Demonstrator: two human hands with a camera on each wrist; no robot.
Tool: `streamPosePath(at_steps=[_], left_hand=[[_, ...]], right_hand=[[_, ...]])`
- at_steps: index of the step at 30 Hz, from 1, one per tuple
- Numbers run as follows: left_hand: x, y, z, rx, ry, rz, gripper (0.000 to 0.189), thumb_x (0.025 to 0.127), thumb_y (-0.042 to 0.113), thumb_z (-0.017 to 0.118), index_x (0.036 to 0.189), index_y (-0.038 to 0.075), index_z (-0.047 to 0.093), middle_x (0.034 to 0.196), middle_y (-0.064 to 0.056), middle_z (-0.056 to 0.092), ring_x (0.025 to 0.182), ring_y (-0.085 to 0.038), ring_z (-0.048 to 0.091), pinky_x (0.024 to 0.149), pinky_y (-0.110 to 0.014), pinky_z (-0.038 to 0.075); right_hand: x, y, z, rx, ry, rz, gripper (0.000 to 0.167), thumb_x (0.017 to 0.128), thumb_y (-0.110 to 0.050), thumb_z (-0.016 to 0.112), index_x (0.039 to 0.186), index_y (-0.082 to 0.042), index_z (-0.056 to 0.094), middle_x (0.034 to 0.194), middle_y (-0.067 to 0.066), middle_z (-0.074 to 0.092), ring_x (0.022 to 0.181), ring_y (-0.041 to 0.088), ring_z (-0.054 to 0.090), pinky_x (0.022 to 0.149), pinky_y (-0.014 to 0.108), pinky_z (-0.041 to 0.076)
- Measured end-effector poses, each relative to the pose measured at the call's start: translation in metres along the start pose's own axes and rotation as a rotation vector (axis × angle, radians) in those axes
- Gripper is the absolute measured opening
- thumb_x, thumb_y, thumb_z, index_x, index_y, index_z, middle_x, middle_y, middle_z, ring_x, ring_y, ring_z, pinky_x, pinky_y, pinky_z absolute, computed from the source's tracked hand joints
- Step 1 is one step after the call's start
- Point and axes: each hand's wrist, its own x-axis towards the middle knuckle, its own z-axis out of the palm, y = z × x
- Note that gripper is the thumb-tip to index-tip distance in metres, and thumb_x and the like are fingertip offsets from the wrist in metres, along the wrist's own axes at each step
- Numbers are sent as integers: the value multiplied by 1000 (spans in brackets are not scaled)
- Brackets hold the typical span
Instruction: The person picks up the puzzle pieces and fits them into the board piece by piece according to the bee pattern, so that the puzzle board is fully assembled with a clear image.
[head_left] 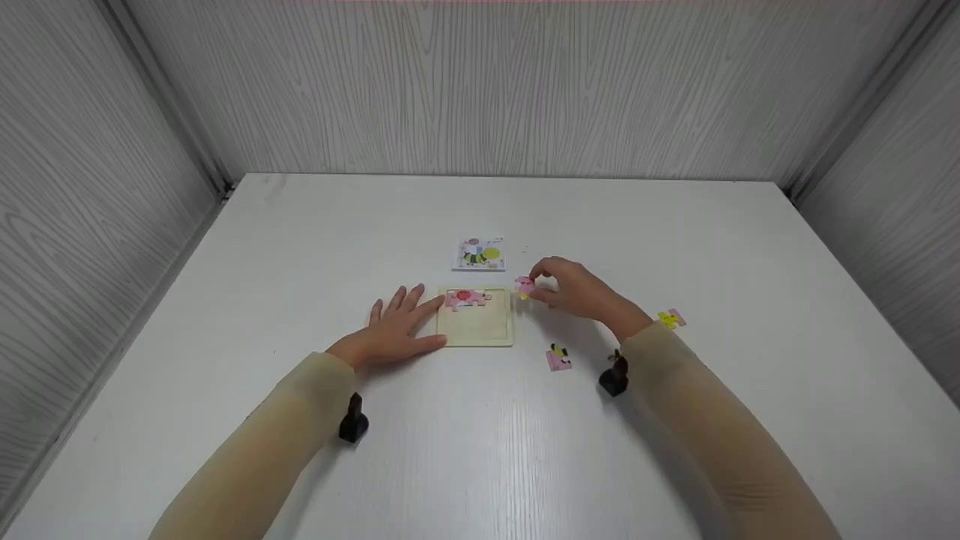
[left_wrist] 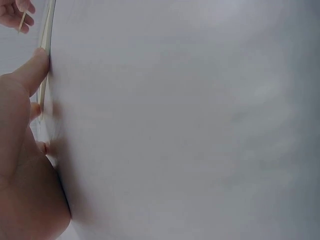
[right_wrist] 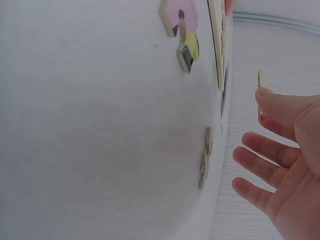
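A pale wooden puzzle tray (head_left: 480,328) lies mid-table, with pink puzzle pieces (head_left: 466,298) bearing a red round mark along its far side. My left hand (head_left: 397,330) rests on the table with fingers spread, thumb and forefinger touching the tray's left edge. Just off the tray's far right corner, my right hand (head_left: 566,286) pinches a pink puzzle piece (head_left: 523,285) with some yellow on it. The right wrist view has this thin piece (right_wrist: 259,80) edge-on between thumb and forefinger, raised above the table, the other fingers loosely bent.
A pink, yellow and black piece (head_left: 559,358) lies right of the tray, nearer the person. Farther right, by the right sleeve, is a yellow and pink piece (head_left: 671,319). Behind the tray sits a square bee picture (head_left: 480,255). Grey wood-grain panels (head_left: 480,90) enclose the table.
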Motion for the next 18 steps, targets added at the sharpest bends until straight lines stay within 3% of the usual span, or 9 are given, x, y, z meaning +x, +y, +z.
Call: streamPosePath(at_steps=[7, 18], left_hand=[[0, 2, -1, -9, -6, -2, 76, 90, 61, 42, 151, 25, 13, 155, -11, -4, 139, -34, -12, 104, -59, -9], [0, 1, 0, -16, 8, 4, 76, 90, 60, 44, 151, 24, 15, 155, -12, -4, 139, -35, -12, 103, -60, -9]], right_hand=[[7, -8, 4, -17, -11, 7, 29, 91, -25, 62, 115, -9, 57, 124, 8, 54, 119, 24, 46, 99, 41, 36], [20, -20, 10, -43, -64, 41, 29, 91, -26, 61, 114, -9, 57, 123, 7, 54, 118, 21, 47, 100, 38, 36]])
